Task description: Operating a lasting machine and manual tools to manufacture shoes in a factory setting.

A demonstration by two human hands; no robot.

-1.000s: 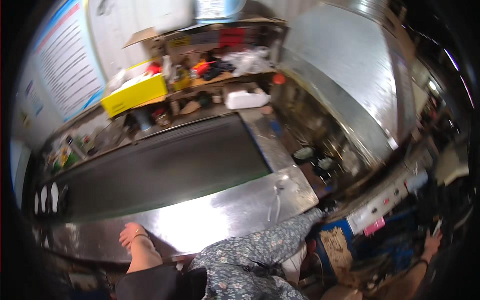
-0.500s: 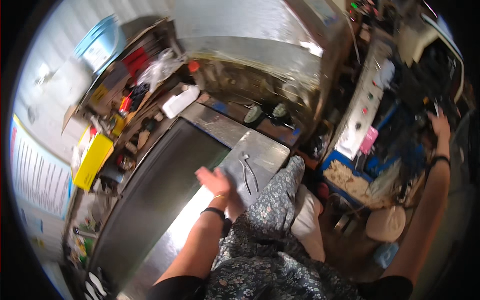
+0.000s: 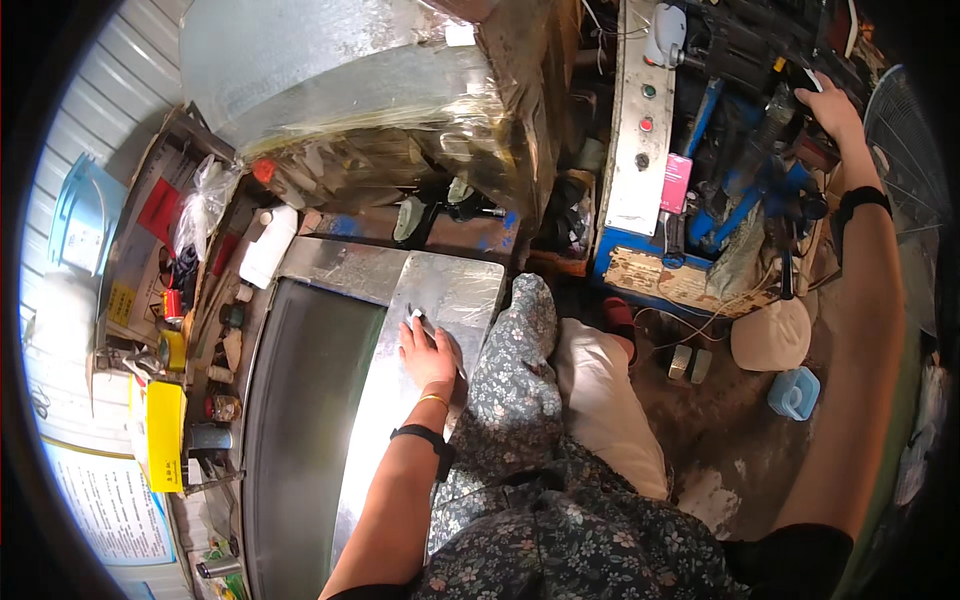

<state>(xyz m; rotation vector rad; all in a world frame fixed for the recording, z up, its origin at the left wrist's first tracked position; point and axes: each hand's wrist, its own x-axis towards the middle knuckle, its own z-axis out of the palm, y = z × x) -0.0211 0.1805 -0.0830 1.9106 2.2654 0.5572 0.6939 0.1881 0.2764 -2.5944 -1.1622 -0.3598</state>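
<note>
My left hand [image 3: 428, 358] lies over the pliers [image 3: 416, 314] on the bare metal worktop [image 3: 455, 285]. Its fingers are stretched out and slightly spread, covering most of the handles, while the head shows beyond the fingertips. Far to the right, my right hand [image 3: 832, 108] reaches to the dark machine [image 3: 745, 40]. Its fingers are closed at a thin, bright silvery piece [image 3: 812, 80], whose kind I cannot make out. Beside the worktop, the dark belt [image 3: 310, 400] runs toward me.
A panel with buttons [image 3: 632, 130] and a pink card [image 3: 677, 184] stand left of the machine. Shelves at left hold a yellow box [image 3: 165, 436] and a white bottle [image 3: 268, 245]. A pale container [image 3: 770, 335] and a blue tub [image 3: 795, 392] sit on the floor.
My left hand has come down from above the belt onto the pliers. My right hand stays at the machine with the silvery piece. The view has turned to the right.
</note>
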